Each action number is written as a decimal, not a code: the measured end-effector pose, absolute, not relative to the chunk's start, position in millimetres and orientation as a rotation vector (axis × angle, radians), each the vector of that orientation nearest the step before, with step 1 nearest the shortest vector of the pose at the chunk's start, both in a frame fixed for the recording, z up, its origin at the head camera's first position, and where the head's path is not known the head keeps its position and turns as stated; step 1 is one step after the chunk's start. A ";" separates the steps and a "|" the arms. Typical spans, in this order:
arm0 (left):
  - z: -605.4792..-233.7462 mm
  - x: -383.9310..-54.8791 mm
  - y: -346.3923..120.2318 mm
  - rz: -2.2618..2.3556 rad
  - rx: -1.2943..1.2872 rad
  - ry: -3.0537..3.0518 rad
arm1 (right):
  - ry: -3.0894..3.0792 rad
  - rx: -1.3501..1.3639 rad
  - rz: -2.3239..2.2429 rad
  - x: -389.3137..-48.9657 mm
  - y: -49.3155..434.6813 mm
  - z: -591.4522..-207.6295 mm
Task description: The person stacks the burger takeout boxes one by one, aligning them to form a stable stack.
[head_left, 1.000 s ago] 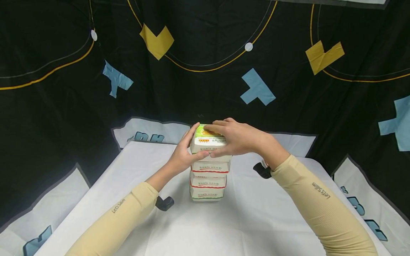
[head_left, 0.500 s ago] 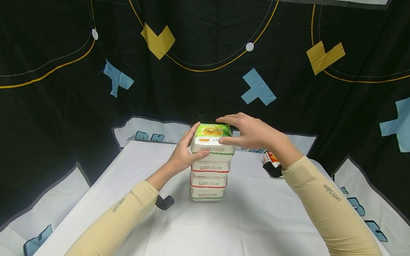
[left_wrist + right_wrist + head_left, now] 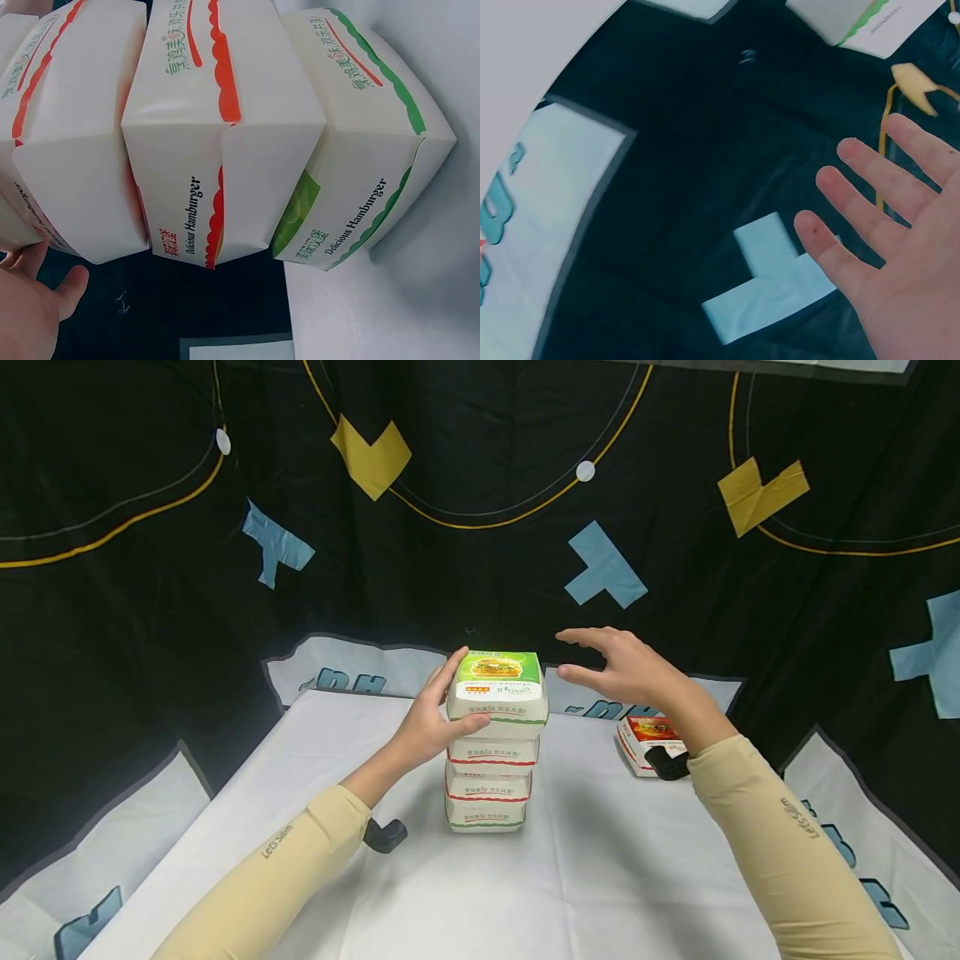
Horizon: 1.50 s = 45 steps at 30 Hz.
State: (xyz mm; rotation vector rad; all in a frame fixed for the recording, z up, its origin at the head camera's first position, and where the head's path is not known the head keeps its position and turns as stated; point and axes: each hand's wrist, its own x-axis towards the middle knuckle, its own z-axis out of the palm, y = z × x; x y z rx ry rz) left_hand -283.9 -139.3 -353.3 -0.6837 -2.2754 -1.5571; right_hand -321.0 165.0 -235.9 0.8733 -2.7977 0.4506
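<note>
Several white hamburger boxes stand in one upright stack, with a green-topped hamburger box [image 3: 498, 687] uppermost. Two red-trimmed boxes [image 3: 492, 755] lie beneath it, and a green-trimmed box [image 3: 485, 815] forms the base. My left hand [image 3: 429, 727] holds the uppermost box at its left side, thumb across the front face and fingers along the left edge. In the left wrist view the printed side walls of the lower boxes [image 3: 225, 135] fill most of the picture. My right hand [image 3: 626, 670] hovers right of the stack, apart from it, holding nothing; its fingers [image 3: 855, 217] are extended and spread.
A red-topped hamburger box [image 3: 636, 747] lies on the white-covered table [image 3: 465, 902] at the back right, partly behind the right forearm and a black wrist mount [image 3: 666, 763]. Behind the table hangs a black curtain [image 3: 450, 585] with coloured tape shapes.
My right hand has let go of the uppermost box and moved right, uncovering its green top and the red-topped box behind the forearm. My left hand stays in place.
</note>
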 end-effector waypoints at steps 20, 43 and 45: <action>-353.7 -283.3 -138.8 -1.550 -0.674 -2.293 | -2.937 0.680 0.507 -357.0 224.1 -287.8; -352.9 -282.5 -139.6 -1.540 -0.694 -2.297 | -3.047 0.591 0.457 -381.7 264.9 -343.2; -352.5 -282.3 -140.2 -1.542 -0.687 -2.297 | -3.055 0.590 0.462 -384.3 265.8 -347.2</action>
